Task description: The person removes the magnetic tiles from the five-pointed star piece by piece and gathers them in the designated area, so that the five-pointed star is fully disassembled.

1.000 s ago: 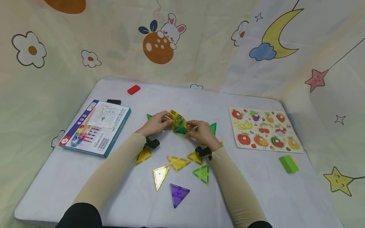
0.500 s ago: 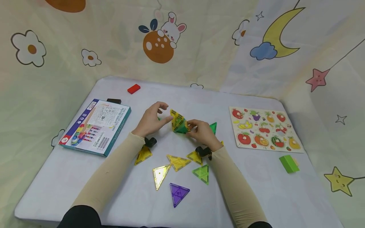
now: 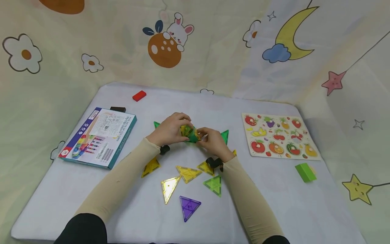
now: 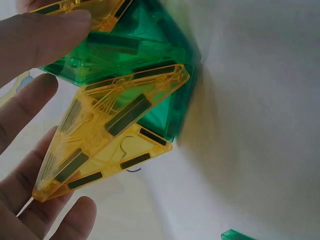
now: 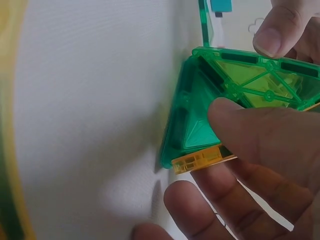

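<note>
Both hands meet at the table's middle on a small solid built of yellow and green magnetic triangle tiles [image 3: 191,133]. My left hand [image 3: 179,126] curls over its yellow side, and the left wrist view shows the thumb and fingers [image 4: 35,42] around the yellow and green faces [image 4: 120,115]. From the other side my right hand [image 3: 203,135] pinches the structure, its thumb [image 5: 250,130] pressed on a green face [image 5: 195,132]. Loose tiles lie in front of the hands: yellow triangles [image 3: 169,187], a light green one [image 3: 214,184] and a purple one [image 3: 189,206].
A blue boxed game [image 3: 98,137] lies at the left and a fruit peg puzzle [image 3: 278,140] at the right, with a green block [image 3: 305,172] below it. A red block [image 3: 139,96] sits at the back. A green triangle [image 3: 225,136] stands beside my right hand.
Half a second ago my left hand had lifted off with fingers spread. It has come back down and closed over the yellow side; the right hand kept its hold.
</note>
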Demonstrator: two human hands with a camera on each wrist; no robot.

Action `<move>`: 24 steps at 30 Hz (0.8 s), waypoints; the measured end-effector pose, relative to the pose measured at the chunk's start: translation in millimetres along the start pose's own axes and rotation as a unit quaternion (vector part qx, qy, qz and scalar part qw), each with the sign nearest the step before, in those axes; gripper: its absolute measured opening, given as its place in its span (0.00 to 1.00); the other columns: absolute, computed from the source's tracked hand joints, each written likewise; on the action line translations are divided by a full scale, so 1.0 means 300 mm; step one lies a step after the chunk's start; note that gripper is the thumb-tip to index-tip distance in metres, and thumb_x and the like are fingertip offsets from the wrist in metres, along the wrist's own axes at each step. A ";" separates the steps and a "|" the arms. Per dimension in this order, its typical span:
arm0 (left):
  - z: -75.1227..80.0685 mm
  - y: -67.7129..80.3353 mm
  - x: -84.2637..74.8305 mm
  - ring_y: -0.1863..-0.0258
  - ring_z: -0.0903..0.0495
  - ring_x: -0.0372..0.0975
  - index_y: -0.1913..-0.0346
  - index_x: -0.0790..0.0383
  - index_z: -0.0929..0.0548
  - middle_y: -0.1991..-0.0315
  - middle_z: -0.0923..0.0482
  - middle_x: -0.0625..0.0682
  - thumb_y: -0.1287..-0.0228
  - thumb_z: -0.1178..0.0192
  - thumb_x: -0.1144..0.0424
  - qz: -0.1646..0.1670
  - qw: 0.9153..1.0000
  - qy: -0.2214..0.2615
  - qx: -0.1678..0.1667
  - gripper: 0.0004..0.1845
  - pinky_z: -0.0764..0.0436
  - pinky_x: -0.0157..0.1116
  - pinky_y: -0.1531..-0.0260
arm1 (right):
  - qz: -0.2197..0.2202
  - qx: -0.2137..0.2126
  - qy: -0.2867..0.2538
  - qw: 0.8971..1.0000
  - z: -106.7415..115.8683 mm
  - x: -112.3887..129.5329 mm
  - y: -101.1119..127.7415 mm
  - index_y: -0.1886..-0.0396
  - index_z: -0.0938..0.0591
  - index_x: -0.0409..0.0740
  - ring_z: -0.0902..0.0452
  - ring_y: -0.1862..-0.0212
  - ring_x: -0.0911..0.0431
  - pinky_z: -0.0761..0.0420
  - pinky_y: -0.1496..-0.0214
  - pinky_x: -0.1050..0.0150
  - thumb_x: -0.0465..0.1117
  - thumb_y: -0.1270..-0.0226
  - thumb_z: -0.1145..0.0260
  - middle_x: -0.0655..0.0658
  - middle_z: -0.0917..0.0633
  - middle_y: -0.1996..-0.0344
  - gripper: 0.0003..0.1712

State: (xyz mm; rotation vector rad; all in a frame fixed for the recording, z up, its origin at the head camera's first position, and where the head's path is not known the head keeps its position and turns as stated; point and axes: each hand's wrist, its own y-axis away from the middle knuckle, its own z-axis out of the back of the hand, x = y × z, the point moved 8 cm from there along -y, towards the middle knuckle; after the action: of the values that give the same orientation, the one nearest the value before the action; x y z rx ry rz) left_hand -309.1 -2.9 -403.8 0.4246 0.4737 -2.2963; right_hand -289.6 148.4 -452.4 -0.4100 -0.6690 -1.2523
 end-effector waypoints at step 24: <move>-0.016 -0.017 -0.007 0.36 0.25 0.49 0.47 0.52 0.13 0.39 0.19 0.51 0.47 0.18 0.58 -0.033 0.999 -0.023 0.018 0.24 0.25 0.48 0.30 | 0.020 -0.056 -0.006 0.998 0.019 0.048 0.014 0.35 0.18 0.38 0.11 0.56 0.49 0.11 0.55 0.57 0.35 0.34 0.28 0.39 0.11 0.48 0.27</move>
State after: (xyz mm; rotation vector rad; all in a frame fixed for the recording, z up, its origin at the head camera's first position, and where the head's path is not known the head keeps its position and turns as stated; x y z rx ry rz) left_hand -310.6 3.8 -406.0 0.3788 0.4288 -2.3756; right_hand -284.6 142.5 -438.2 -0.5216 -0.6009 -1.2530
